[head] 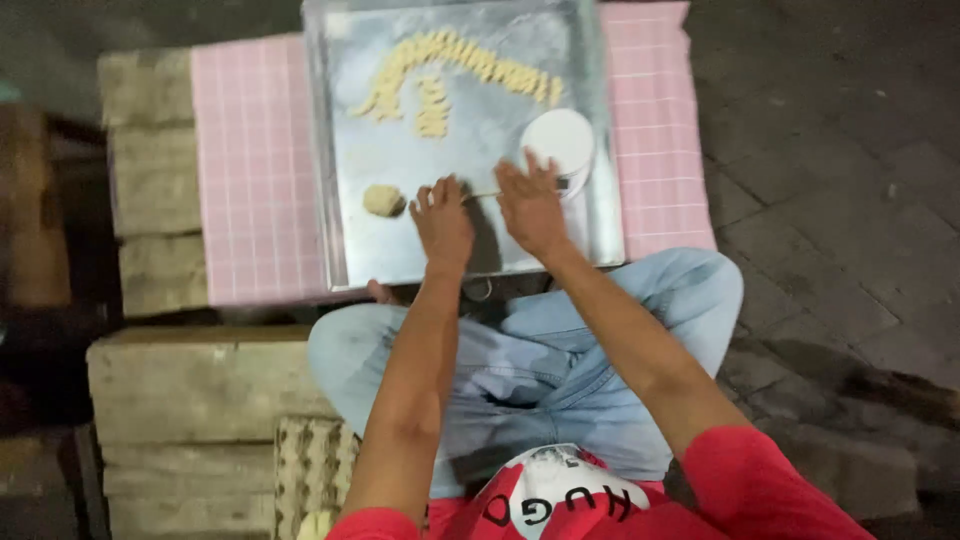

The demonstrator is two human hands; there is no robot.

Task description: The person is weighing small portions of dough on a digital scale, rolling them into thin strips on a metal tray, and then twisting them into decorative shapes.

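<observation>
A metal tray [350, 250] lies in front of me on a pink checked cloth [255, 180]. My left hand [442, 222] and my right hand [530, 205] rest palms down on the tray, side by side, with a thin rolled strand of dough [482, 195] showing between them. A small ball of dough [383, 200] sits just left of my left hand. A curved row of several small shaped dough pieces [460, 60] lies at the far side of the tray. A white round lid or bowl [558, 140] stands just beyond my right hand.
Rough stone or wooden blocks [155, 180] support the cloth at left, and another block [200, 385] sits beside my left knee. I sit cross-legged in light jeans. Dark paving stones [830, 200] spread to the right. An egg carton [312, 465] lies near my left hip.
</observation>
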